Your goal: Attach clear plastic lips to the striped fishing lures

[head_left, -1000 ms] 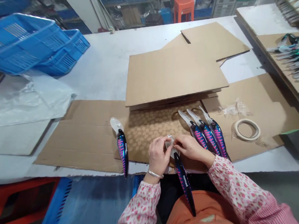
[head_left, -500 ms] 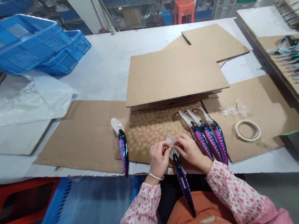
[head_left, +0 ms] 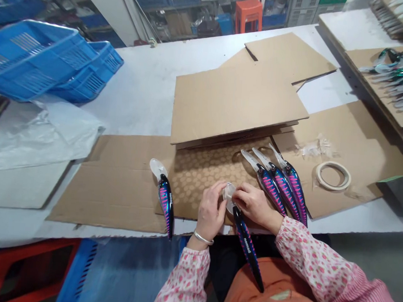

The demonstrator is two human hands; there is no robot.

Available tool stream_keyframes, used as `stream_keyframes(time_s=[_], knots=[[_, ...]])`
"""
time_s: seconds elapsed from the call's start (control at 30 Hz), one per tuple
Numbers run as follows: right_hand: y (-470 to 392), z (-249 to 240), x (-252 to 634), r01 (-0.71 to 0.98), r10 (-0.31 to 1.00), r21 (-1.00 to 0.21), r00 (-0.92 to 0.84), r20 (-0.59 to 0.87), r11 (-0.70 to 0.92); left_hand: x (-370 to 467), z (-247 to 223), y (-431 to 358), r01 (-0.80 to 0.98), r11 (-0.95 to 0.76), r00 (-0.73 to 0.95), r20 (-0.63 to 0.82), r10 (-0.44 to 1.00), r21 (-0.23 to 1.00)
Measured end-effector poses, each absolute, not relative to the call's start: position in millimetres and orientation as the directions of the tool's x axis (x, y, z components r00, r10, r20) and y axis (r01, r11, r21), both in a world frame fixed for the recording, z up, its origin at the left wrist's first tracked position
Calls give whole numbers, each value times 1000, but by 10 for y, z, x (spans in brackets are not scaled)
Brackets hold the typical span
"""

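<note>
Compared with the previous frame, the left hand (head_left: 211, 211) has shifted a little outward and down at the wrist, while the right hand's fingers have curled in closer. More of the clear lip (head_left: 229, 192) of the held lure (head_left: 245, 239) now shows between them. That suggests attention is centred on the lip rather than on the painted body, whose position is nearly unchanged.

The left hand is partly closed, thumb and fingers bent around the lip's near side and holding the lure there. The right hand (head_left: 254, 205) is mostly closed, its fingertips gathered at the lip's other side; whether they pinch anything small cannot be told. The lure slants down past the table's near edge, its tail over the person's orange clothing (head_left: 275, 285).

Three similar lures (head_left: 278, 186) lie side by side just beyond the right hand, lips pointing away. Another single lure (head_left: 165, 199) rests to the left on cardboard (head_left: 113, 181), its tail past the edge. A roll of tape (head_left: 334, 187) lies farther right, near some crumpled clear scraps (head_left: 315, 148).
</note>
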State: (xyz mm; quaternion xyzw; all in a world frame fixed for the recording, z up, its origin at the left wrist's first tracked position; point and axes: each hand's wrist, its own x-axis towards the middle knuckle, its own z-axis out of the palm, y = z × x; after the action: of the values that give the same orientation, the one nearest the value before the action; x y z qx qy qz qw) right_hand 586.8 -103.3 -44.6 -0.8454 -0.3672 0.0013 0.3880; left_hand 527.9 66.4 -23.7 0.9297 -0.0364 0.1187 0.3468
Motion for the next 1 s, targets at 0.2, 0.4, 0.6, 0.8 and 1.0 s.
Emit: stream_keyframes(time_s=[0.2, 0.4, 0.6, 0.8, 1.0], knots=[[-1007, -433, 5839, 534, 582, -730, 780, 230, -427, 5309, -166, 698, -136, -840, 981, 190, -40, 526], [-980, -394, 5820, 471, 548, -748, 819, 173, -468, 5233, -168, 584, -48, -763, 981, 175, 86, 645], [-995, -396, 5854, 437, 555, -762, 823, 124, -478, 5236, -218, 629, 110, -542, 983, -10, 185, 833], [-994, -377, 5868, 415, 552, -771, 828, 101, -482, 5333, -225, 637, 112, -597, 987, -20, 160, 794], [-1370, -172, 5436, 284, 641, -873, 766, -42, -397, 5373, -239, 579, 62, -693, 989, 49, 140, 718]])
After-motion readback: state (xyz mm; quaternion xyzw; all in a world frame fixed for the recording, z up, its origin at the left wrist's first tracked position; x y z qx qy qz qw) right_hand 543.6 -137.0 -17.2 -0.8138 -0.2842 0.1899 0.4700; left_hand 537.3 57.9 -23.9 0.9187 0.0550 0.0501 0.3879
